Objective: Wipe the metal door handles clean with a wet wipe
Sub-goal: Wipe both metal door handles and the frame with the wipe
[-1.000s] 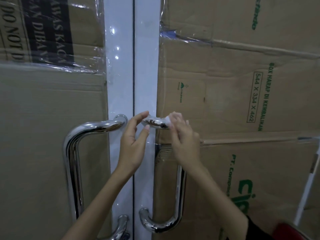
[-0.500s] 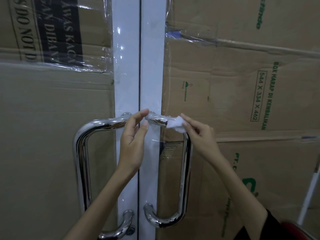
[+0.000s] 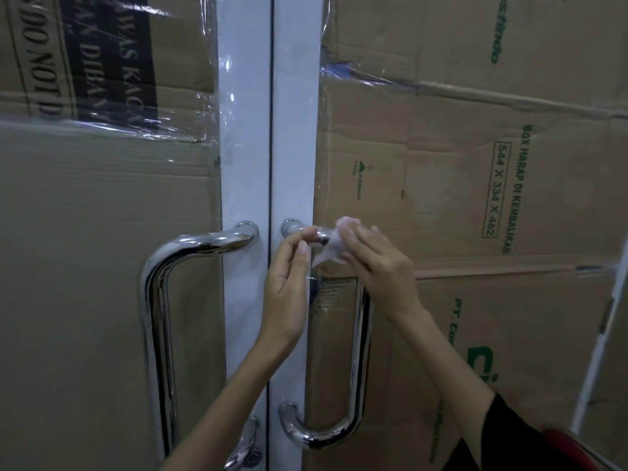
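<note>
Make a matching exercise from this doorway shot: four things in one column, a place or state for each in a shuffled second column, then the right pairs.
Things
1. wet wipe
2. left door handle
3. left hand
4. cardboard

Places or states
A. untouched by either hand
B. pressed on the top bend of the right door handle by the right hand
C. covers the door panels, printed with green lettering
D. fingertips on the right handle's top bar, near its mount

Pairs: 1-B, 2-A, 3-D, 4-C
</note>
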`<state>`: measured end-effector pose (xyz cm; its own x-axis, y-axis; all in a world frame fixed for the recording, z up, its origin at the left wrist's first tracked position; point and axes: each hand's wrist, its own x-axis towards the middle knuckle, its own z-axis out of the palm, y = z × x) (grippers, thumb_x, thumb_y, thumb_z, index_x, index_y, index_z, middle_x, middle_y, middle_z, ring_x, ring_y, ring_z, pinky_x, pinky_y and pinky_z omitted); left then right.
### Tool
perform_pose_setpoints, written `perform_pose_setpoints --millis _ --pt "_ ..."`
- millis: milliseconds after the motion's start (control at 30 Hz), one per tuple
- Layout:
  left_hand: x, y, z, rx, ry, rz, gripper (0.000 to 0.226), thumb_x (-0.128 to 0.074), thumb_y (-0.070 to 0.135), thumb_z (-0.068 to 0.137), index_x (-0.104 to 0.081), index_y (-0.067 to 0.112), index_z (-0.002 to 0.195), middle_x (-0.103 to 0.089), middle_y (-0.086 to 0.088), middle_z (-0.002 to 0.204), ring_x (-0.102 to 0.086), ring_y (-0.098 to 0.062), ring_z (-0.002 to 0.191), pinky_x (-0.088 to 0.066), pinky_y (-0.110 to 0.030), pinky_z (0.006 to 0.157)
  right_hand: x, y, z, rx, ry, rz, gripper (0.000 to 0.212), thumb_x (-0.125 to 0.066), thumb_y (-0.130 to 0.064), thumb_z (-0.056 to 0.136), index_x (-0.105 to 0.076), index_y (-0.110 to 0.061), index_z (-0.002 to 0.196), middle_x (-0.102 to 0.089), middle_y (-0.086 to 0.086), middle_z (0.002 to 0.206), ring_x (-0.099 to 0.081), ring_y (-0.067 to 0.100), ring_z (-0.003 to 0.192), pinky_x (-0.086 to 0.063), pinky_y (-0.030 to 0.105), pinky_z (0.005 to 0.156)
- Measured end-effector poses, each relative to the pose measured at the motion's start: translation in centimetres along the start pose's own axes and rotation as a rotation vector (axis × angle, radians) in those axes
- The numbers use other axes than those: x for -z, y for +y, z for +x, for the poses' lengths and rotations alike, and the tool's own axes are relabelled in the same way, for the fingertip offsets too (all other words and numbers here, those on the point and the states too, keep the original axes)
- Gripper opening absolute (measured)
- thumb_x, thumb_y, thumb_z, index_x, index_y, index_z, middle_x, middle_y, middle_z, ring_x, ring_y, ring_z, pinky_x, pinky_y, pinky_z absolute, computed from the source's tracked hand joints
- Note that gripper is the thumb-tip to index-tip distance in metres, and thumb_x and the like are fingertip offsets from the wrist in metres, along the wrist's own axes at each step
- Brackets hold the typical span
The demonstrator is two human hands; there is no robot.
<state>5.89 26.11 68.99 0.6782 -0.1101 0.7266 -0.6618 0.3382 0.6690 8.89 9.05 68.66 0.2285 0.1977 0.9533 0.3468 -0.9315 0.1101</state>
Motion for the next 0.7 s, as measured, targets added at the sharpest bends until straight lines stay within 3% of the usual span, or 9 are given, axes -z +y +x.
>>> perform_pose_setpoints --millis 133,233,333,400,467,533,600,633,700 --pt "2.2 -0.6 -0.6 0.036 0.052 0.006 0.027 -0.037 0.018 0.100 -0.058 0.028 0.114 -0.062 0.014 0.119 -0.052 0.005 0.118 -0.039 -0.011 0.099 0.8 -0.6 -2.2 -0.397 0.024 0.137 0.050 -0.062 -0.029 0.087 -0.052 -0.013 0.133 -0.066 0.010 0.122 -0.066 0.028 0.106 -0.057 0.049 0.080" --pt "2.4 -0.7 -0.5 0.055 0.081 0.010 0.026 -0.038 0.019 0.100 -0.058 0.029 0.112 -0.061 0.016 0.118 -0.052 0.005 0.118 -0.039 -0.016 0.102 -0.8 -2.5 -1.0 -0.281 0.041 -0.081 0.049 -0.060 -0.009 0.087 -0.051 -0.006 0.135 -0.058 0.012 0.132 -0.058 0.031 0.119 -0.051 0.050 0.093" --pt "2.0 -0.5 -0.7 0.035 0.048 0.006 0.026 -0.037 0.019 0.101 -0.057 0.028 0.114 -0.061 0.015 0.119 -0.052 0.006 0.117 -0.040 -0.010 0.098 -0.9 -1.7 -0.6 -0.067 0.020 -0.171 0.051 -0.059 0.000 0.085 -0.048 -0.001 0.135 -0.054 0.013 0.136 -0.052 0.028 0.126 -0.043 0.044 0.104" --pt "2.0 -0.4 -1.0 0.036 0.025 -0.004 0.026 -0.037 0.018 0.100 -0.057 0.029 0.112 -0.061 0.016 0.118 -0.052 0.008 0.115 -0.039 -0.006 0.095 -0.1 -0.4 -1.8 -0.091 -0.037 -0.107 0.049 -0.056 -0.014 0.090 -0.046 -0.005 0.137 -0.056 0.013 0.134 -0.058 0.025 0.119 -0.048 0.040 0.099" --pt "2.4 -0.7 -1.2 0.049 0.018 -0.014 0.026 -0.037 0.019 0.100 -0.058 0.029 0.112 -0.061 0.015 0.119 -0.052 0.008 0.115 -0.039 -0.005 0.095 1.1 -0.1 -2.7 -0.357 -0.069 0.102 0.047 -0.054 -0.030 0.092 -0.050 -0.011 0.135 -0.068 0.010 0.115 -0.067 0.017 0.090 -0.055 0.033 0.076" --pt "2.7 -0.9 -1.3 0.071 0.023 -0.021 0.026 -0.037 0.020 0.100 -0.058 0.029 0.113 -0.061 0.016 0.119 -0.052 0.007 0.116 -0.040 -0.006 0.095 1.3 -0.8 -2.7 -0.580 -0.067 0.234 0.038 -0.054 -0.035 0.094 -0.063 -0.011 0.122 -0.072 0.001 0.095 -0.056 0.002 0.064 -0.043 0.022 0.059" --pt "2.7 -1.0 -1.2 0.082 0.026 -0.017 0.026 -0.037 0.020 0.100 -0.058 0.029 0.113 -0.061 0.017 0.119 -0.052 0.008 0.115 -0.040 -0.005 0.093 0.9 -1.7 -1.9 -0.627 -0.006 0.256 0.031 -0.050 -0.035 0.096 -0.071 -0.015 0.086 -0.061 -0.013 0.069 -0.044 -0.002 0.051 -0.030 0.016 0.051" --pt "2.5 -1.0 -1.1 0.088 0.024 -0.019 0.027 -0.037 0.020 0.101 -0.058 0.027 0.114 -0.061 0.017 0.118 -0.053 0.010 0.113 -0.040 -0.004 0.091 0.9 -2.3 -1.1 -0.631 0.035 0.267 0.035 -0.048 -0.035 0.096 -0.061 -0.022 0.067 -0.049 -0.014 0.057 -0.040 0.000 0.048 -0.026 0.017 0.049" --pt "2.0 -1.0 -1.0 0.092 0.012 -0.035 0.028 -0.036 0.018 0.101 -0.058 0.021 0.117 -0.061 0.015 0.118 -0.053 0.014 0.108 -0.040 -0.001 0.085 0.4 -2.9 0.3 -0.694 0.092 0.361 0.043 -0.046 -0.035 0.098 -0.045 -0.022 0.057 -0.040 -0.010 0.053 -0.035 0.002 0.050 -0.025 0.022 0.050"
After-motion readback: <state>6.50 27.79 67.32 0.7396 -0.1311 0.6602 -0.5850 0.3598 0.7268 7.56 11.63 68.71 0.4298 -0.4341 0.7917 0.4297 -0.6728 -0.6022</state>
